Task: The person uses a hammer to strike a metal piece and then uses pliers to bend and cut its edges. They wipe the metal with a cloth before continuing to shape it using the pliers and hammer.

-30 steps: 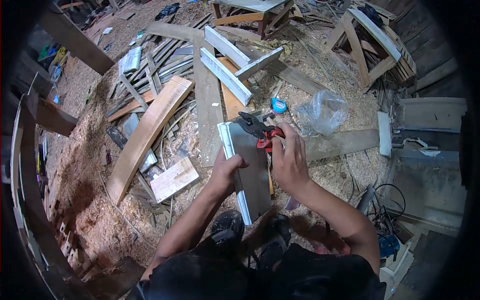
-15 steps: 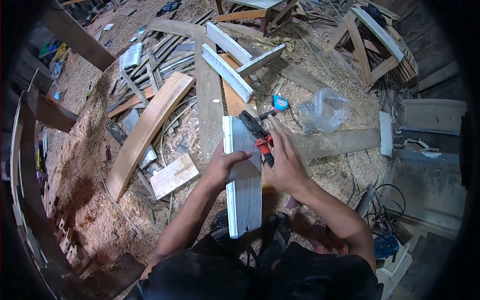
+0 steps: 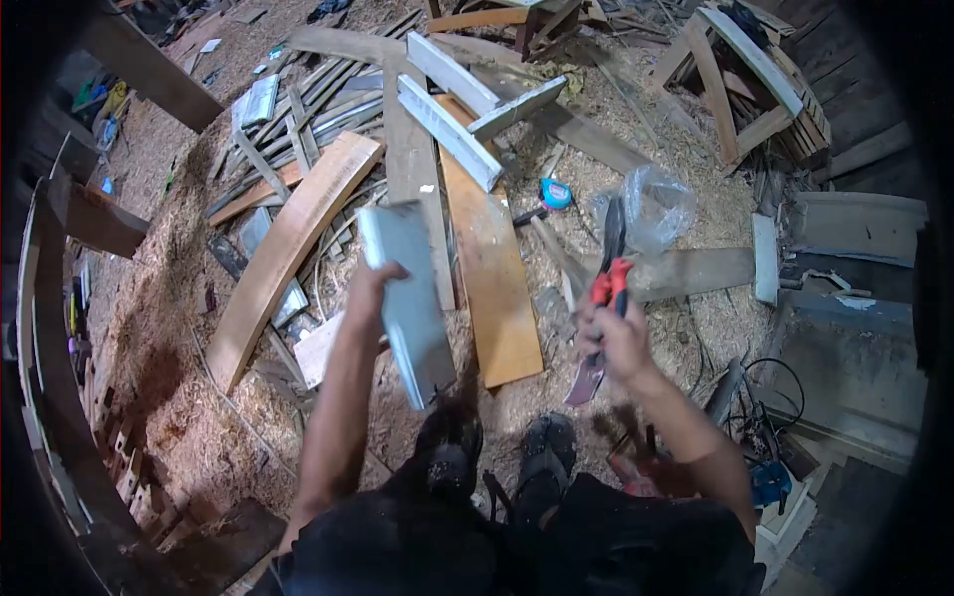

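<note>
A short white-painted board (image 3: 405,298) is in my left hand (image 3: 374,288), the thumb laid over its face and the board tilted and slightly blurred. My right hand (image 3: 618,343) is closed around pliers (image 3: 608,283) with red and black handles, their dark jaws pointing up and away from me. Between the two hands, lower down, lies an orange-brown plank (image 3: 497,298) on the floor. Just beyond the pliers is a clear plastic bag (image 3: 658,211).
Wood shavings cover the floor. A teal tape measure (image 3: 556,194) and a dark-headed hammer (image 3: 532,216) lie ahead. White boards (image 3: 452,134) are stacked on planks at the back, and a curved wooden piece (image 3: 293,253) rests to the left. A wooden frame (image 3: 730,89) stands back right.
My hands have moved apart: the left took the white board leftward, the right carried the pliers right, away from the board. The orange-brown plank is now uncovered.
</note>
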Action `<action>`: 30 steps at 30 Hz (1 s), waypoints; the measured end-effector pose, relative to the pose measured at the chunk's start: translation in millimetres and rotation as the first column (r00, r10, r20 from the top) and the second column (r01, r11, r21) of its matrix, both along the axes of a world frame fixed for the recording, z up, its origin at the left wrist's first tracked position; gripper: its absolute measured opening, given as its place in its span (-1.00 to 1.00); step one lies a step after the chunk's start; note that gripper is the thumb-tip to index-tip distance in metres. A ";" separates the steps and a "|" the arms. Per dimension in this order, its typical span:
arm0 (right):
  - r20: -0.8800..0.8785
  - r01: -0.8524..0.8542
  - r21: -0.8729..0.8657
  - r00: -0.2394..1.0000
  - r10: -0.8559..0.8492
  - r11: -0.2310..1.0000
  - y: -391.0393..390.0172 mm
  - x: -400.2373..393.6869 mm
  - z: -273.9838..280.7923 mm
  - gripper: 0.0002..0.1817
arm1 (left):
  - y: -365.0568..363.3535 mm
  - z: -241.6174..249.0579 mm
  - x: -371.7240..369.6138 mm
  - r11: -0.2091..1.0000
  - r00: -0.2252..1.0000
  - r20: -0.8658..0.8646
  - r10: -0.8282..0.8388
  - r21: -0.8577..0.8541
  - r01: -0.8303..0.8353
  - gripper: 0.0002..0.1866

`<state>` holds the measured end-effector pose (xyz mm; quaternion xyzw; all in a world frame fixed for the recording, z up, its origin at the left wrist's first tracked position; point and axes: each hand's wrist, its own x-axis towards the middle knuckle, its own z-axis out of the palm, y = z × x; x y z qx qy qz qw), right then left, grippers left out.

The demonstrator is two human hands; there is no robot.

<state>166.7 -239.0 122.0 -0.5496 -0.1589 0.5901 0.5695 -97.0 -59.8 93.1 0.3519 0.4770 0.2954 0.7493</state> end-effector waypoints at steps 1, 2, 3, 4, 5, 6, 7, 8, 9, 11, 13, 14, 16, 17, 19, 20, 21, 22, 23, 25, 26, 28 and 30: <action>-0.023 -0.065 -0.001 0.998 0.065 0.998 3.9 6.3 9.5 -0.55 | 13.2 -1.3 -10.5 1.000 0.987 -0.158 -0.002 -0.023 -0.001 -0.43; -0.043 -0.126 0.009 0.991 0.126 0.992 10.9 13.2 19.9 -0.52 | 20.6 -3.8 -11.2 0.998 0.999 -0.036 -0.034 -0.055 0.031 -0.38; -0.078 -0.183 -0.008 0.980 0.182 0.983 7.1 12.8 23.8 -0.48 | 12.8 0.7 -10.8 0.991 0.995 0.075 -0.065 -0.114 0.073 -0.33; -0.080 -0.227 0.050 0.970 0.230 0.973 8.3 9.3 21.9 -0.44 | 8.4 4.5 -5.8 0.980 0.976 0.195 -0.093 -0.157 0.124 -0.28; -0.071 -0.267 0.110 0.959 0.275 0.957 12.8 4.7 19.2 -0.39 | 2.8 5.8 2.2 0.986 0.973 0.195 -0.125 -0.082 0.143 -0.28; -0.060 -0.309 0.162 0.945 0.322 0.937 14.9 2.3 16.4 -0.34 | -6.8 5.6 11.4 0.987 0.969 0.194 -0.153 -0.013 0.159 -0.29; -0.084 -0.376 0.193 0.914 0.397 0.906 16.9 3.7 14.9 -0.19 | -15.9 10.9 23.4 0.988 0.951 0.271 -0.146 -0.001 0.152 -0.27; -0.131 -0.348 0.212 0.916 0.379 0.913 18.3 0.6 16.6 -0.17 | -19.5 7.2 29.5 0.983 0.945 0.281 -0.171 -0.022 0.184 -0.34; -0.178 -0.320 0.230 0.915 0.363 0.919 21.5 -6.4 20.4 -0.15 | -18.8 -12.6 28.0 0.980 0.963 0.208 -0.175 -0.062 0.191 -0.27; -0.285 -0.280 0.307 0.885 0.368 0.910 23.7 -9.6 15.7 -0.09 | -18.5 -29.5 24.9 0.974 0.975 0.141 -0.174 -0.122 0.192 -0.21; -0.372 -0.255 0.322 0.851 0.369 0.912 24.6 -10.6 21.1 -0.08 | -19.7 -26.5 26.8 0.970 0.973 0.164 -0.161 -0.157 0.187 -0.22; -0.414 -0.242 0.330 0.832 0.370 0.912 24.9 -10.7 23.1 -0.07 | -20.8 -28.4 28.1 0.978 0.975 0.160 -0.156 -0.110 0.174 -0.24; -0.448 -0.226 0.359 0.810 0.380 0.906 23.6 -10.0 21.7 -0.18 | -25.7 -25.9 31.5 0.989 0.978 0.151 -0.141 -0.018 0.145 -0.26; -0.468 -0.208 0.350 0.806 0.362 0.914 23.0 -12.0 21.5 -0.24 | -30.3 -24.1 32.1 0.992 0.980 0.154 -0.128 0.021 0.127 -0.35; -0.444 -0.219 0.344 0.819 0.364 0.913 21.5 -12.4 17.9 -0.35 | -40.8 6.4 39.5 0.991 0.982 0.162 -0.100 0.100 0.084 -0.54; -0.398 -0.246 0.347 0.835 0.380 0.905 19.7 -9.1 12.1 -0.40 | -41.6 6.7 38.8 0.986 0.982 0.139 -0.129 0.119 0.112 -0.52; -0.351 -0.272 0.349 0.850 0.394 0.897 18.2 -7.4 8.8 -0.45 | -42.2 8.8 38.9 0.980 0.981 0.115 -0.158 0.138 0.142 -0.51; -0.348 -0.276 0.351 0.849 0.399 0.895 16.9 -6.9 7.1 -0.48 | -43.0 11.9 39.8 0.973 0.978 0.092 -0.187 0.155 0.171 -0.50; -0.346 -0.280 0.352 0.848 0.403 0.893 15.1 -7.2 6.3 -0.50 | -45.5 16.2 40.8 0.968 0.975 0.094 -0.202 0.167 0.185 -0.50; -0.349 -0.236 0.316 0.871 0.345 0.919 12.8 -17.9 18.4 -0.64 | -46.6 15.0 41.4 0.954 0.969 0.074 -0.237 0.208 0.218 -0.51; -0.340 -0.226 0.310 0.881 0.329 0.924 12.3 -22.0 14.7 -0.66 | -47.3 14.4 41.4 0.945 0.965 0.063 -0.254 0.227 0.234 -0.52; -0.318 -0.203 0.300 0.900 0.299 0.932 15.5 -29.8 9.9 -0.71 | -49.5 14.1 41.8 0.942 0.961 0.053 -0.272 0.219 0.255 -0.53; -0.214 -0.174 0.189 0.953 0.213 0.967 12.7 -34.2 9.7 -0.75 | -55.0 14.2 43.2 0.951 0.963 0.074 -0.257 0.194 0.239 -0.54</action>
